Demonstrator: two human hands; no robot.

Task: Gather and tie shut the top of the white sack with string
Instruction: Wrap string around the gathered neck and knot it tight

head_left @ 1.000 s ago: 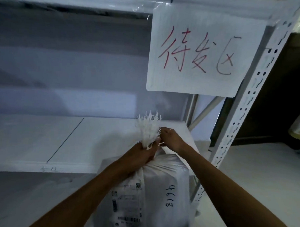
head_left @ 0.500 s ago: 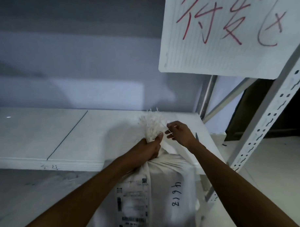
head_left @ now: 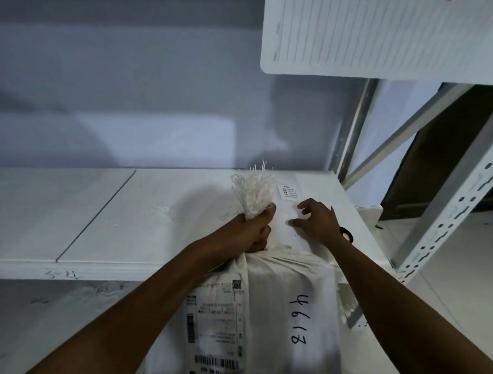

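while the white sack stands against the shelf edge, its gathered neck clamped in the left hand, the open, empty right hand should probably fetch string without that fist slackening.

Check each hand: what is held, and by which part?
Left hand: its grip is closed around the sack at the gathered neck, just below the frayed top. Right hand: open over the shelf, holding nothing visible.
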